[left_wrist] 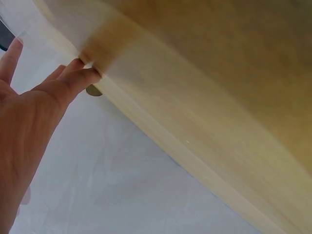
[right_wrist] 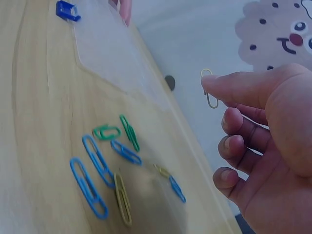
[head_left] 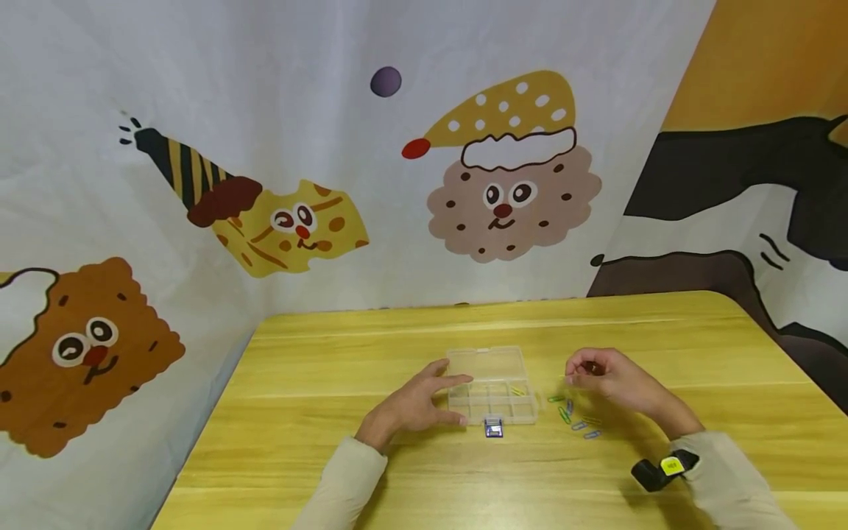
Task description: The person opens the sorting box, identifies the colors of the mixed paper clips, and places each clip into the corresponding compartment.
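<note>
A clear plastic compartment box (head_left: 478, 421) lies with its lid (head_left: 486, 362) folded back and a blue latch (head_left: 493, 428) at its front edge. Yellow paper clips (head_left: 518, 391) lie in its back right compartment. My left hand (head_left: 420, 397) rests at the box's left side, fingers spread and fairly straight, thumb by the front left corner. Above the table to the right of the box, my right hand (head_left: 612, 379) pinches a yellow paper clip (right_wrist: 209, 87) between thumb and forefinger. Below it lie loose blue paper clips (right_wrist: 88, 189), green paper clips (right_wrist: 129, 132) and yellow paper clips (right_wrist: 123, 200).
The wooden table (head_left: 318, 368) reaches back to a white curtain (head_left: 318, 96) printed with cartoon biscuits. A black wrist camera (head_left: 652, 475) sticks out from the right wrist.
</note>
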Tool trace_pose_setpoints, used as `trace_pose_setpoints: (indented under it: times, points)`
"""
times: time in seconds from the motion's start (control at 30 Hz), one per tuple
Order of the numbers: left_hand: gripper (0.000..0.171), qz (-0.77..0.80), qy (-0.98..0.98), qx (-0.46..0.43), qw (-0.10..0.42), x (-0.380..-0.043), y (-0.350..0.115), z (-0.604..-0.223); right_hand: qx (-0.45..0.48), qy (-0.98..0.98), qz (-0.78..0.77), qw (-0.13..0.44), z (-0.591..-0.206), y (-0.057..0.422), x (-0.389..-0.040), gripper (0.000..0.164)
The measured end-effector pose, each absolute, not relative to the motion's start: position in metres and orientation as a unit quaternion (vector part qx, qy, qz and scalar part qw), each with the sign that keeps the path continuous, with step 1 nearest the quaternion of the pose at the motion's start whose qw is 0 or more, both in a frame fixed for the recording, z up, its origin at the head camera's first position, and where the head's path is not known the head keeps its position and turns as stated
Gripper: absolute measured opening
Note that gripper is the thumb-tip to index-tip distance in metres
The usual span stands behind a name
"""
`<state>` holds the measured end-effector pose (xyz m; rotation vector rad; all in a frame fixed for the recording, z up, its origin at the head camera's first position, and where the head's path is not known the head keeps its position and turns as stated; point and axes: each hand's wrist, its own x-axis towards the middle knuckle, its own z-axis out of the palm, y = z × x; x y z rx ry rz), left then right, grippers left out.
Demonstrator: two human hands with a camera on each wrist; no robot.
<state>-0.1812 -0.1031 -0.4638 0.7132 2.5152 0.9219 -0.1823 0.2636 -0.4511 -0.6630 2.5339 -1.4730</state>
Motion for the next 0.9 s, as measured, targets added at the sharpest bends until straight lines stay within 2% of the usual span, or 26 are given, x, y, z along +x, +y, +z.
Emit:
trace_pose_setpoints:
  times: [0.4, 0.9]
  points:
    - [0.064, 0.329, 0.89, 0.249, 0.195, -0.181, -0.104, -0.464, -0.237, 0.838, -0.481, 0.098, -0.447, 0.237, -0.189, 0.005]
    - [0.065, 0.323, 0.893, 0.243, 0.195, -0.182, -0.103, -0.463, -0.264, 0.826, -0.489, 0.098, -0.442, 0.214, -0.195, 0.008]
